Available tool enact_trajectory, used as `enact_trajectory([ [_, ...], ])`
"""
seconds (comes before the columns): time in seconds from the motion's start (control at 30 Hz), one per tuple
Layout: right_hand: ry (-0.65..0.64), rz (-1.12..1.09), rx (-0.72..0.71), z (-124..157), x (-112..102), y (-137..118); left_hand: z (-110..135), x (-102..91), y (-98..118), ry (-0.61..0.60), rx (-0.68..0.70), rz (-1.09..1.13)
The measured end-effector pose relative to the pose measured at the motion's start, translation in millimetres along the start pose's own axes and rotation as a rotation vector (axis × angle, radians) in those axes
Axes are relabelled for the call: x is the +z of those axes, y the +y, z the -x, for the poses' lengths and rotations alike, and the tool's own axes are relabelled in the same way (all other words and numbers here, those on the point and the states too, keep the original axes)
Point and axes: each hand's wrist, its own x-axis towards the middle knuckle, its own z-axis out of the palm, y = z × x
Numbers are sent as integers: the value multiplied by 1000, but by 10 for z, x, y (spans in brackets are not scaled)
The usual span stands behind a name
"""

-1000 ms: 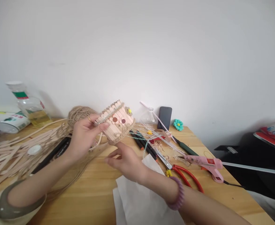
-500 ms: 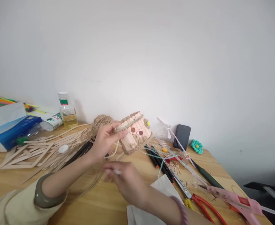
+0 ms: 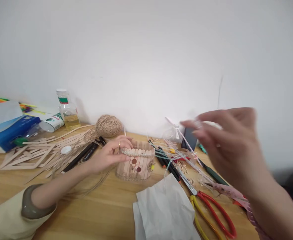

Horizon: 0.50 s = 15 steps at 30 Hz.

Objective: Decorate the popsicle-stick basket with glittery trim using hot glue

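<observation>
A small round holder made of craft sticks [image 3: 130, 168] stands on the table, trimmed with a sparkly band, twine at its base, dark-centred flowers and a yellow bead-like spot. My left hand [image 3: 111, 151] is closed on its upper left rim, thumb outside. Raised at the right, my right hand [image 3: 232, 143] is smeared by motion, its thumb and fingers pinched together. A small whitish bit shows at those fingertips, too blurred to name. Above the hand a thin pale strand [image 3: 220, 91] stands out against the wall.
White paper sheets [image 3: 165, 206], scissors with red and yellow handles [image 3: 217, 213] and a pink glue gun [image 3: 232, 192] lie at front right. Behind are sparkly stems, markers [image 3: 170, 163] and a phone [image 3: 189, 138]. Left are a twine ball [image 3: 109, 126], loose sticks, and a glass jar [image 3: 69, 111].
My left hand has lowered the holder onto the table and turned it more upright. My right hand has swung from below the holder up and far to the right.
</observation>
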Motion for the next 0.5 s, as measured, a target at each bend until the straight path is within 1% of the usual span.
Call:
enact_trajectory([
  [0.07, -154, -78, -54, 158, 196, -62, 118, 26, -55, -60, -21, -46],
  [0.1, -246, -135, -31, 252, 298, -109, 167, 32, -68, -77, -30, -75],
  [0.2, -338, -163, 53, 521, 532, -265, 245, 43, -41, -83, -57, -173],
  [0.23, -344, -152, 93, 589, 578, -310, 248, 50, -13, -86, -59, -240],
  [0.3, -342, -162, 170, 687, 627, -377, 228, 75, 51, -119, -27, -446],
  [0.37, -314, -198, 222, 752, 644, -419, 197, 111, 100, -175, 52, -668],
  [0.4, -304, -214, 237, 779, 649, -434, 184, 129, 111, -205, 99, -742],
  [0.43, -292, -233, 248, 807, 655, -447, 175, 144, 110, -234, 139, -777],
  [0.5, -243, -285, 259, 861, 667, -469, 170, 165, 84, -282, 194, -775],
])
